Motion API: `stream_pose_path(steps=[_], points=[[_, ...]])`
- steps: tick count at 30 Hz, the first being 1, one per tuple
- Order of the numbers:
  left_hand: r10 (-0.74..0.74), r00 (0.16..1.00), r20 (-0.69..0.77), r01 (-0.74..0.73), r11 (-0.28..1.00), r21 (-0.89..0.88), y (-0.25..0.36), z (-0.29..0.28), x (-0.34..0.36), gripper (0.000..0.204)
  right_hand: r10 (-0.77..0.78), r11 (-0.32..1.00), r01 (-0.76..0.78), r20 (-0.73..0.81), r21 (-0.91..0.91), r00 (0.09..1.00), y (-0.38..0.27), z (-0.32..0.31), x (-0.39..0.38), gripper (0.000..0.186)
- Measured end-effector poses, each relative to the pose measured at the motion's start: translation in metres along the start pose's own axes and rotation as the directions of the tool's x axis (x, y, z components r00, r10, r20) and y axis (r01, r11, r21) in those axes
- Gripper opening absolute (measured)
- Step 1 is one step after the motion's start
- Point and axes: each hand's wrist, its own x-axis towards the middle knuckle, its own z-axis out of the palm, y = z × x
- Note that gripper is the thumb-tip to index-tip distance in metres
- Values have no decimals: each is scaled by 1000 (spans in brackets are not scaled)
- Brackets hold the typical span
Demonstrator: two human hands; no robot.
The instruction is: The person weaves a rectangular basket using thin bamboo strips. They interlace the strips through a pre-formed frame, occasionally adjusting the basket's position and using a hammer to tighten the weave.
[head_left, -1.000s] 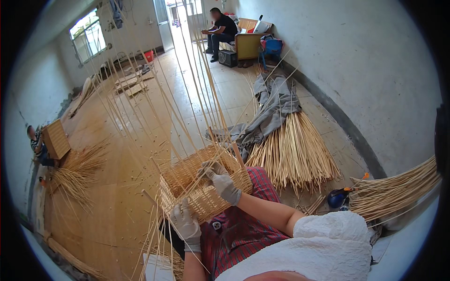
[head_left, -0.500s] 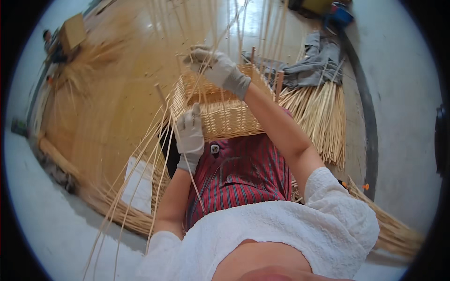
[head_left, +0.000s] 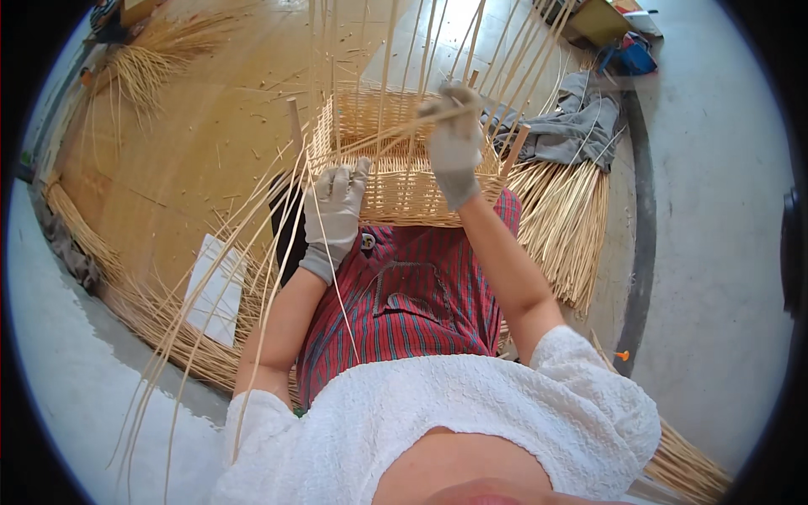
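As the basket (head_left: 412,202) lies crosswise before me, long axis left to right, my right hand (head_left: 456,139) grips pale strands (head_left: 389,135) over its right side; my left hand (head_left: 335,206) touches the near left rim, whether pinching I cannot tell. Inside, bare weave shows.

Room from above: glossy tan tiled floor (head_left: 194,151), pale plaster wall (head_left: 715,210) at right.
Dark grey skirting band (head_left: 645,210) follows that wall's foot, curved by the lens. Whitish glare (head_left: 451,34) on floor, top centre. Yellow-brown boxy furniture piece (head_left: 596,23) cut by upper edge; blue object (head_left: 631,55) just beside it. Pale wall surface (head_left: 59,353) also at lower left, ragged grey border.
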Motion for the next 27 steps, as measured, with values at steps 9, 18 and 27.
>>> stream_pose_path(steps=[9,18,27], points=[[-62,998,25,65,984,-168,-2,-16,13,61,688,684,-729,-344,14,639,-14,-108,-115,29],[-85,613,785,769,292,-569,61,-6,87,51,541,840,-505,-345,197,767,-13,-137,-104,17],[-280,698,659,713,355,-605,57,49,84,41,-158,812,220,159,-541,975,-1,-53,56,51]])
